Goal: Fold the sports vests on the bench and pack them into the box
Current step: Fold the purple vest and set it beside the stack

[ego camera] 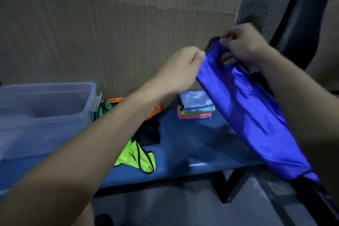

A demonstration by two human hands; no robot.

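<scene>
Gripping blue vest (245, 113) top: both hands, left (183, 68), right (242, 44) (rest hangs).

A large sheet of creased brown cardboard (119, 33) stands upright as the backdrop. To its right, a dark curved strip (300, 24) runs diagonally downward. Below the cardboard lies grey floor (165, 211), with a small black round object (103, 220) on it, too blurred to identify.

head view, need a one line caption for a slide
Both hands, left hand and right hand, hold a blue vest up over the bench, near a folded stack and clear box.
</scene>
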